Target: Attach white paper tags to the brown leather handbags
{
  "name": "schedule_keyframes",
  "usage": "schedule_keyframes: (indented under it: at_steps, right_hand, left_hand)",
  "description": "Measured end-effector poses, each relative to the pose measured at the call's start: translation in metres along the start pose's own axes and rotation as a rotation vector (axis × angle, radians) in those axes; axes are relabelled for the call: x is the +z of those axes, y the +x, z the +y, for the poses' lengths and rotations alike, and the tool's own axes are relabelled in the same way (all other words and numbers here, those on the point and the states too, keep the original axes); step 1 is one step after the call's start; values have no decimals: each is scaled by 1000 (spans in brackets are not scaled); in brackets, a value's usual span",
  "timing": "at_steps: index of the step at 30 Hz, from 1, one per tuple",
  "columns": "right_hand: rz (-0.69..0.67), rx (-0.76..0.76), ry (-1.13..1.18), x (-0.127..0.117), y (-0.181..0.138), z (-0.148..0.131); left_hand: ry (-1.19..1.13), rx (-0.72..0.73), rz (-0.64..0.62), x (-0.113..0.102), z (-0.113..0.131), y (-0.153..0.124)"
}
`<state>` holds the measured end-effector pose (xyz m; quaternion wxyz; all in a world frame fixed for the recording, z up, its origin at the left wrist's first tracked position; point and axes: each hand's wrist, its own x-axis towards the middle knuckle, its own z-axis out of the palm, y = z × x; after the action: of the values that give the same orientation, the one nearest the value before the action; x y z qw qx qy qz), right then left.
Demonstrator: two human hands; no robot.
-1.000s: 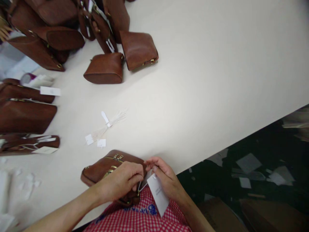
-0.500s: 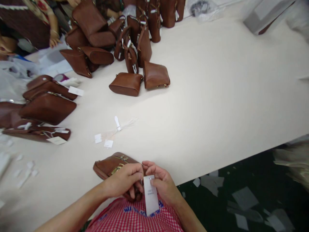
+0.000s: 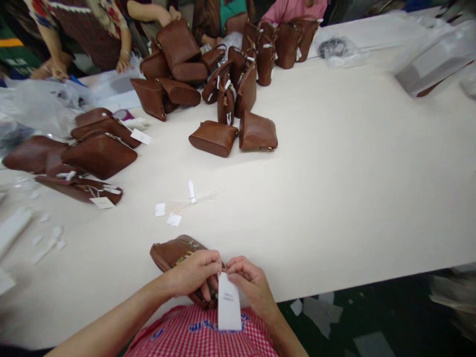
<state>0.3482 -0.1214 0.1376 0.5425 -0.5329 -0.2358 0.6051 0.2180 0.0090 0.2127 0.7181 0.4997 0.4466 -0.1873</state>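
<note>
A small brown leather bag (image 3: 171,251) lies at the near edge of the cream table (image 3: 334,188), right in front of me. My left hand (image 3: 193,277) rests on its near end, fingers pinched at the hardware. My right hand (image 3: 250,283) pinches the top of a white paper tag (image 3: 228,308) that hangs down over my red checked clothing. The fingertips of both hands meet above the tag. A bundle of thin white tag strings with small labels (image 3: 186,201) lies on the table just beyond the bag.
Several brown bags are heaped at the far middle (image 3: 223,84) and at the left (image 3: 92,153), some with tags. Other people stand at the far side (image 3: 122,59). Clear plastic bags (image 3: 40,104) lie far left, a grey box (image 3: 431,69) far right, paper scraps on the dark floor (image 3: 327,312).
The view has tilted up, showing more of the far table and the people there. My hands stay on the bag; the tag now hangs straight down from my right fingers.
</note>
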Motion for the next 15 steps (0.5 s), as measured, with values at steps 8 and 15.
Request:
schedule_keyframes:
  at_steps: [8, 15]
  right_hand:
    - [15, -392, -586, -11, 19, -16]
    - [147, -6, -329, -6, 21, -16]
  left_hand:
    - [292, 204, 268, -2, 9, -7]
    - [170, 258, 357, 6, 5, -7]
